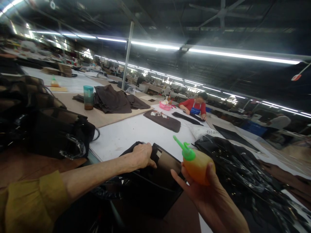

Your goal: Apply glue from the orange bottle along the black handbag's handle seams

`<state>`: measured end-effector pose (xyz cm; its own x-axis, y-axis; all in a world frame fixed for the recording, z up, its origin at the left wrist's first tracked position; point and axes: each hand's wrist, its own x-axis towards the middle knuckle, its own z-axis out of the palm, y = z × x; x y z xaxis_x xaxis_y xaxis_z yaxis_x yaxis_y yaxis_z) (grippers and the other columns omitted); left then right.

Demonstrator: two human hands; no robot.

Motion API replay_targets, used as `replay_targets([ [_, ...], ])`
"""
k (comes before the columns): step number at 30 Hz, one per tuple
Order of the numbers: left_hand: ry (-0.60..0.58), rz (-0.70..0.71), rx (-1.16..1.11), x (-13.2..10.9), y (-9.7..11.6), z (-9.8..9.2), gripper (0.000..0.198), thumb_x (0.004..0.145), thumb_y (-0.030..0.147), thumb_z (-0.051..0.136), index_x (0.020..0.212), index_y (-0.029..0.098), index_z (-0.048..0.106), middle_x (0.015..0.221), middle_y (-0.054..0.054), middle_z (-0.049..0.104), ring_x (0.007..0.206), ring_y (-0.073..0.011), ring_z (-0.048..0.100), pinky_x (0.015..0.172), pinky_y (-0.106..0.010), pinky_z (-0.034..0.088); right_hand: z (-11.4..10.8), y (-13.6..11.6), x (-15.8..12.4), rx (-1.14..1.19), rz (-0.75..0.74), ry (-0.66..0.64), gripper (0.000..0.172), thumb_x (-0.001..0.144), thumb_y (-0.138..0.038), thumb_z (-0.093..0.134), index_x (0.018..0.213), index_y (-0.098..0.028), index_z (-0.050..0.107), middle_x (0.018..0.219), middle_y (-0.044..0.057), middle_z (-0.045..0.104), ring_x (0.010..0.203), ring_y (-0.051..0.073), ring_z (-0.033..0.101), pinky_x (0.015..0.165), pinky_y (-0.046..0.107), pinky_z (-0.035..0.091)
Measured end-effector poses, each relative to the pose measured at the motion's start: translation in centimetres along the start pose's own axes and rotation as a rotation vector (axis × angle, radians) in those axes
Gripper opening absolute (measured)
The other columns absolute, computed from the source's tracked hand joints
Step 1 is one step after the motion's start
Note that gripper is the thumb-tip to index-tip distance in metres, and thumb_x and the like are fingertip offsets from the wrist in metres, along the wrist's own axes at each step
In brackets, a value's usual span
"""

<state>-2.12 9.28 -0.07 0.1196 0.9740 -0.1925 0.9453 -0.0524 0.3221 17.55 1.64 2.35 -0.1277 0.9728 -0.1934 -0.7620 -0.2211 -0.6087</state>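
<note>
My left hand (142,156) is closed on the top edge of a black bag piece (155,181) that lies on the white table (126,132) in front of me. My right hand (201,189) holds an orange squeeze bottle (198,166) with a green nozzle that points up and to the left, just right of the bag piece. My left arm wears a mustard yellow sleeve.
Shiny black plastic-wrapped material (243,168) is heaped at the right. Dark bags (48,129) pile up at the left. Farther off lie brown fabric pieces (114,100), a teal cup (88,97) and a pink tray (165,106). A person in red (194,106) works at the table's far end.
</note>
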Motion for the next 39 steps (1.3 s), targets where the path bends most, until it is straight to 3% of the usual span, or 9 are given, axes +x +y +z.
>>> replay_targets([
  [7,-0.001,-0.023,-0.186,2.0,-2.3,3.0,0.061,0.054,0.068,0.062,0.085,0.015,0.063,0.087,-0.011,0.066,0.084,-0.029,0.063,0.065,-0.032,0.048,0.3,0.0,0.1,-0.006,-0.01,-0.013,0.039,0.075,-0.039,0.074,0.106,-0.018,0.064,0.101,0.008,0.067,0.085,0.024,0.063,0.09,0.062,0.04],
  [14,0.032,-0.007,-0.386,2.9,-2.4,5.5,0.028,0.07,0.03,0.051,0.088,0.013,0.063,0.089,-0.013,0.067,0.084,-0.0274,0.064,0.069,-0.033,0.05,0.3,0.1,0.2,0.01,-0.004,0.028,0.035,0.074,-0.04,0.075,0.101,-0.019,0.066,0.1,0.007,0.068,0.083,0.024,0.064,0.09,0.062,0.041],
  [20,-0.038,0.107,-0.617,2.5,-3.3,4.3,0.035,0.073,0.018,0.048,0.106,0.013,0.058,0.1,-0.008,0.068,0.09,-0.0199,0.063,0.08,-0.027,0.049,0.2,-0.2,0.3,0.02,-0.041,0.035,0.041,0.075,-0.037,0.075,0.109,-0.019,0.062,0.1,0.006,0.068,0.083,0.023,0.064,0.09,0.064,0.04],
  [25,-0.232,0.2,-1.055,2.4,-3.6,1.3,0.034,0.077,0.038,0.055,0.097,0.011,0.063,0.085,-0.007,0.07,0.071,-0.0178,0.064,0.069,-0.028,0.051,0.0,-1.3,-0.2,0.013,-0.061,0.065,0.041,0.076,-0.039,0.074,0.111,-0.021,0.061,0.101,0.004,0.068,0.083,0.024,0.064,0.088,0.066,0.041],
  [27,-0.221,0.244,-0.985,2.9,-3.2,-0.9,0.037,0.076,0.043,0.057,0.095,0.012,0.064,0.082,-0.005,0.069,0.068,-0.0164,0.062,0.066,-0.027,0.05,-0.2,-1.6,-0.7,0.01,-0.063,0.087,0.04,0.076,-0.041,0.073,0.109,-0.022,0.062,0.101,0.004,0.068,0.082,0.023,0.065,0.087,0.064,0.043],
  [30,-0.19,0.389,-0.643,4.0,-2.2,-4.5,0.032,0.076,0.042,0.057,0.084,0.012,0.066,0.076,-0.003,0.068,0.066,-0.0148,0.059,0.062,-0.023,0.046,-0.8,-1.5,-1.9,-0.031,-0.055,0.133,0.039,0.077,-0.045,0.071,0.107,-0.021,0.064,0.1,0.006,0.068,0.081,0.021,0.066,0.085,0.05,0.05],
  [33,-0.321,0.503,-0.289,4.8,-0.8,-6.9,0.025,0.076,0.035,0.058,0.085,0.014,0.068,0.078,-0.002,0.069,0.068,-0.0147,0.058,0.063,-0.022,0.045,-2.4,-1.2,-3.1,-0.144,-0.07,0.178,0.04,0.074,-0.047,0.072,0.101,-0.018,0.066,0.096,0.009,0.07,0.077,0.017,0.067,0.074,0.027,0.055],
  [36,-0.518,0.533,-0.001,4.4,0.7,-7.3,0.023,0.074,0.029,0.059,0.089,0.015,0.07,0.084,-0.003,0.071,0.072,-0.016,0.06,0.063,-0.022,0.045,-5.1,-1.4,-4.2,-0.293,-0.167,0.29,0.044,0.066,-0.042,0.08,0.1,-0.019,0.064,0.094,0.009,0.07,0.076,0.019,0.067,0.06,0.019,0.055],
  [39,-0.625,0.51,0.199,3.2,1.9,-6.4,0.023,0.073,0.025,0.06,0.091,0.014,0.071,0.086,-0.004,0.072,0.073,-0.017,0.061,0.062,-0.022,0.046,-8.1,-2.3,-5.0,-0.451,-0.298,0.413,0.058,0.059,-0.04,0.083,0.108,-0.021,0.059,0.1,0.009,0.068,0.08,0.024,0.066,0.059,0.025,0.056],
])
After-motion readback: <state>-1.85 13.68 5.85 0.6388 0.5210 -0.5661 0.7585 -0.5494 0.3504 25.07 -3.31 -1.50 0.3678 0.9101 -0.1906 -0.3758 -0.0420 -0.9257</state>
